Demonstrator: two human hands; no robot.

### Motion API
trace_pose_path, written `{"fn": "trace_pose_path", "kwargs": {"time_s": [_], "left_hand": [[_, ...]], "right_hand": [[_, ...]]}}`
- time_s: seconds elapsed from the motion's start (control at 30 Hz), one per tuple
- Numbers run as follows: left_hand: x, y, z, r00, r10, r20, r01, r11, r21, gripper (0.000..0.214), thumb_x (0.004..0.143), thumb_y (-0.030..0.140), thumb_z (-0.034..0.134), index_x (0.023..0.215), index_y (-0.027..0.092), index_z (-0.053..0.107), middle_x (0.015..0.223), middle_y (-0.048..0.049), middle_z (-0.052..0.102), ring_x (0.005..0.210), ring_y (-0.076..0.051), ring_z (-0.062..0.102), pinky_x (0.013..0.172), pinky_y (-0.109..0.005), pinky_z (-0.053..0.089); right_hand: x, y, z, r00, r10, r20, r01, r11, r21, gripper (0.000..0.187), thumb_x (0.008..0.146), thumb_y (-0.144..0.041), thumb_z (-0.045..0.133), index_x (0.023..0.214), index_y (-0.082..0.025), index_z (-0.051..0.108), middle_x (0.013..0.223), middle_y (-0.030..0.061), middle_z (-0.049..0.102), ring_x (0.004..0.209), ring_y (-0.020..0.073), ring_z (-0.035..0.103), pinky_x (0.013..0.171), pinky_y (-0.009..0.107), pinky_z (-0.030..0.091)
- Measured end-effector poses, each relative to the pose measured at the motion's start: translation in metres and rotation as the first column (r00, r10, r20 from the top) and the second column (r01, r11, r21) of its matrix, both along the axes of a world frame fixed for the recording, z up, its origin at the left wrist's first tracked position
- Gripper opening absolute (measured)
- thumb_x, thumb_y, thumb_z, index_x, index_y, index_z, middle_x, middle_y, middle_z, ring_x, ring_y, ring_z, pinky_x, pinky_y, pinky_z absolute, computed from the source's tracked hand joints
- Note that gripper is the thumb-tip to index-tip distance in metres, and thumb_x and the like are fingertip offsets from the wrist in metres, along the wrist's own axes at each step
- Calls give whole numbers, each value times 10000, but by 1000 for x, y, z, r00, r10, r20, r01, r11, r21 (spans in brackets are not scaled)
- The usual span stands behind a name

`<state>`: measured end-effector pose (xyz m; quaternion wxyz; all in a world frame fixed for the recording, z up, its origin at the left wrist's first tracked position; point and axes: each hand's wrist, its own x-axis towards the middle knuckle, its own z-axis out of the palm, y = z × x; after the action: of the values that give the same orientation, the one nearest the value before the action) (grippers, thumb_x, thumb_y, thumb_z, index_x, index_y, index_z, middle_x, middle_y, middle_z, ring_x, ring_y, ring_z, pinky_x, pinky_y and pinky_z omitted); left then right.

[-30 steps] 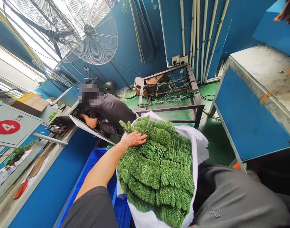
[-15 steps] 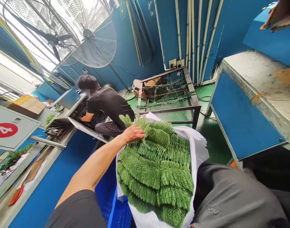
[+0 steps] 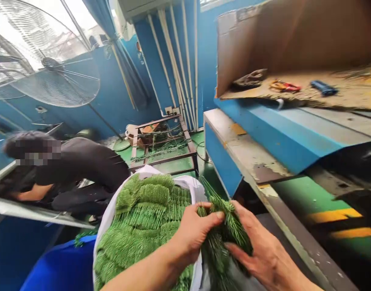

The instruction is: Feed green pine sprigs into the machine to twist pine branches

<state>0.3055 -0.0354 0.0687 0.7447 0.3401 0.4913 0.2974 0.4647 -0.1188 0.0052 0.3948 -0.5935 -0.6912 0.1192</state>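
Observation:
A bunch of green artificial pine sprigs [image 3: 226, 242] is between my two hands, at the right edge of a white-lined container. My left hand [image 3: 193, 230] is closed on its left part, thumb across the front. From the other side my right hand [image 3: 259, 246] grips the bunch, thumb and fingers around it. Thin stems stick up above the hands. Beside them, rows of lighter green pine sprigs [image 3: 136, 238] lie packed in the white liner [image 3: 112, 210]. Motion blurs the lower end of the bunch.
A co-worker [image 3: 79, 165] bends over an open cabinet at left. Behind the container stands a brown metal frame [image 3: 165, 165] with green strands. A workbench [image 3: 246, 149] runs along the right, with a cardboard box [image 3: 240, 52] holding small tools. A blue bin [image 3: 64, 262] is lower left.
The view has swung right. My left hand has left the packed sprigs and moved right to the container's edge. My right hand has come into view, and both now hold a bunch of sprigs.

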Motion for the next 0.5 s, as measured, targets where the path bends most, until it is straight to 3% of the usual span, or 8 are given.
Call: {"fn": "trace_pose_path", "kwargs": {"time_s": [0.07, 0.2, 0.3, 0.4, 0.5], "left_hand": [[11, -10, -7, 998, -37, 59, 41, 997, -67, 508, 594, 308, 812, 991, 146, 538, 707, -29, 680, 614, -136, 607, 623, -275, 488], [17, -9, -16, 994, -78, 76, 79, 997, -13, 515, 708, 413, 713, 1110, 131, 556, 469, 69, 522, 407, -58, 429, 435, -185, 341], [27, -14, -23, 977, -37, 209, 38, 999, -3, 422, 747, 388, 679, 1080, 140, 600, 597, 12, 612, 528, -94, 543, 529, -211, 416], [47, -28, -32, 982, 10, 187, -17, 999, 38, 364, 753, 381, 672, 1018, 136, 634, 842, -83, 698, 823, -177, 633, 760, -271, 465], [65, -42, -39, 997, 17, 75, -27, 991, 134, 358, 750, 412, 662, 1003, 160, 646, 967, -97, 702, 946, -201, 616, 848, -285, 447]], "right_hand": [[4, -3, 5, 994, 3, -106, -12, 996, -86, 618, 895, -296, 438, 1456, -251, 181, 1391, 59, 380, 1252, 230, 403, 1023, 378, 419], [17, -23, 15, 953, -20, -304, -95, 928, -361, 632, 873, -354, 500, 1441, -223, 254, 1396, 62, 389, 1256, 211, 400, 1055, 344, 362], [19, -32, 12, 932, -19, -363, -158, 879, -450, 647, 878, -387, 485, 1449, -202, 243, 1427, 65, 337, 1290, 210, 346, 1083, 364, 305], [12, -33, 2, 962, 26, -271, -153, 874, -462, 650, 890, -347, 410, 1465, -150, 180, 1459, 84, 254, 1322, 215, 281, 1099, 400, 260], [8, -35, -1, 995, 74, -65, -97, 849, -520, 737, 819, -251, 424, 1466, -74, 117, 1459, 137, 227, 1302, 248, 320, 1065, 420, 331]]}}
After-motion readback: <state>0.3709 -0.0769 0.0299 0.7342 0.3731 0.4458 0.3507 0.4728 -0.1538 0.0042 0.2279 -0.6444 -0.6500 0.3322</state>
